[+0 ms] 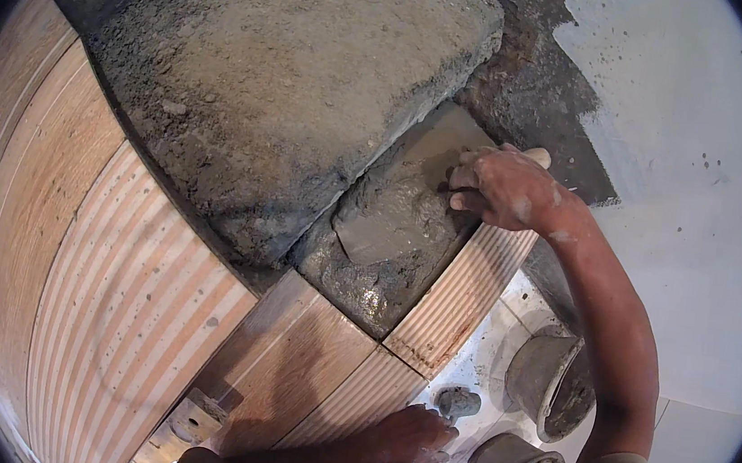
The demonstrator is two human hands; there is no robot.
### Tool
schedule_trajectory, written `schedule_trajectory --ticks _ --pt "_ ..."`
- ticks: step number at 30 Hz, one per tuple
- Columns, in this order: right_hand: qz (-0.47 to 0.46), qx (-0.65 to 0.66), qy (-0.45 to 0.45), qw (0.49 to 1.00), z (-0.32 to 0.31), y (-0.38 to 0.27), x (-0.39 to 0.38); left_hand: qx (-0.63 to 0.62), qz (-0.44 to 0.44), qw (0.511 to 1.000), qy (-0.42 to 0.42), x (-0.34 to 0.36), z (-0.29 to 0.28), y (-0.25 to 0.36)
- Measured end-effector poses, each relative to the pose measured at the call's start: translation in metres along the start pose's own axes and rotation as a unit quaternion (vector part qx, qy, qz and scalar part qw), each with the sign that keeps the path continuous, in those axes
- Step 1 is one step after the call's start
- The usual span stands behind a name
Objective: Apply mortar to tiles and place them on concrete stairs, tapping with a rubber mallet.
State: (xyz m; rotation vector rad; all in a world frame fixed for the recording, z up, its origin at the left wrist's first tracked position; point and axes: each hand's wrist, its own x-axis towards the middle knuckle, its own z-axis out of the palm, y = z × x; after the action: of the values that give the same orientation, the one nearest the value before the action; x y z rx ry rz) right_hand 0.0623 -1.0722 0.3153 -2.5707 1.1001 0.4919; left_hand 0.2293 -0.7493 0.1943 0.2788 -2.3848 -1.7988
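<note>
My right hand (507, 187) is closed around the pale handle (538, 157) of what looks like a trowel. Its blade cannot be told apart from the grey mortar below. Wet mortar (399, 221) lies in a strip between a rough cement step (288, 69) and a ribbed wood-look edge tile (459, 299). Lower down, my left hand (414, 439) has its fingers curled at the outer edge of another ribbed tile (352, 410). What those fingers hold, if anything, is hidden. Close by them stands a small mortar-coated cup-like thing (459, 402).
Two mortar-caked buckets (533, 371) stand on the white tiled floor at the lower right. Wood-look tiles (143, 289) run along the left, with a yellowish flat tool (188, 425) near the bottom. A white wall (700, 194) rises at the right.
</note>
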Motion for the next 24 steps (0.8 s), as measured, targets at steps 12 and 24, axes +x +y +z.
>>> schedule_trajectory --ticks 12,24 --pt "0.030 -0.131 0.025 0.991 -0.024 -0.026 0.016 -0.004 -0.024 1.000 -0.020 0.002 -0.001 0.003" --pt "0.038 -0.196 0.001 0.980 -0.050 -0.035 0.046 0.035 -0.044 0.998 -0.010 0.006 -0.003 0.004"
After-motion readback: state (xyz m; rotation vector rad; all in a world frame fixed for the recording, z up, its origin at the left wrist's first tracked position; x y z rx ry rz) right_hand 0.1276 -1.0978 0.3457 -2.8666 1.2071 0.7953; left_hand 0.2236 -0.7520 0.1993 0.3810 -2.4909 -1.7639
